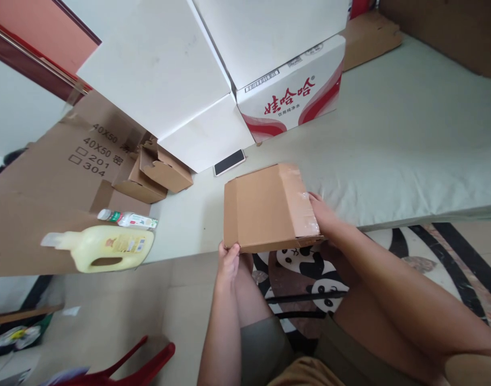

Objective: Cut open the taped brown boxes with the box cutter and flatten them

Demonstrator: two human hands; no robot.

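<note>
A flattish brown cardboard box [261,209] is held between my two hands over the front edge of the pale green surface. My left hand [229,258] grips its near left corner, with the thumb on top and the other fingers partly hidden. At the right end, beside shiny clear tape, my right hand [322,213] holds the box, its fingers mostly out of sight behind the edge. Beyond the box lies a dark-screened phone [229,163].
White boxes [205,131] and a red-and-white printed carton [294,96] stand behind. At the left are small open cardboard boxes [167,169], a small bottle [128,219] and a large yellow jug [112,249]. Below left is a red chair-like object [149,364].
</note>
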